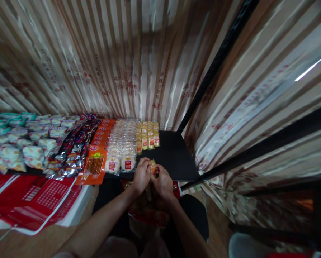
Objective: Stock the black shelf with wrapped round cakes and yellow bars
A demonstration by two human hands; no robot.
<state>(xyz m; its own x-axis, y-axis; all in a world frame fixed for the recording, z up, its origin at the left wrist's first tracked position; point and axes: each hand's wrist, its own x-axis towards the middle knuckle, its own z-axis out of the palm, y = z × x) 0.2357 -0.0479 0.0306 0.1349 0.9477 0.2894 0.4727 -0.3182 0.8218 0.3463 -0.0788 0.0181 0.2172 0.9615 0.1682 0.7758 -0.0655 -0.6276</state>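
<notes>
Between the fingertips of both hands is a small yellow-wrapped snack packet (153,166), held above the front edge of the black shelf (173,154). My left hand (142,175) pinches it from the left, and my right hand (162,182) grips it from the right. Just behind, rows of similar small yellow snack packets (150,139) stand on the shelf. Left of those lie clear packs of round white crackers (128,162). Below my hands, in my lap, sits an opened red bag (149,215) with more packets, partly hidden by my forearms.
Orange snack packets (95,163), dark shiny packets (74,150) and white packets (33,156) line the shelf's left side. A large red bag (39,200) hangs at the lower left. Black frame bars (208,82) and striped sheeting (138,64) enclose the back and right.
</notes>
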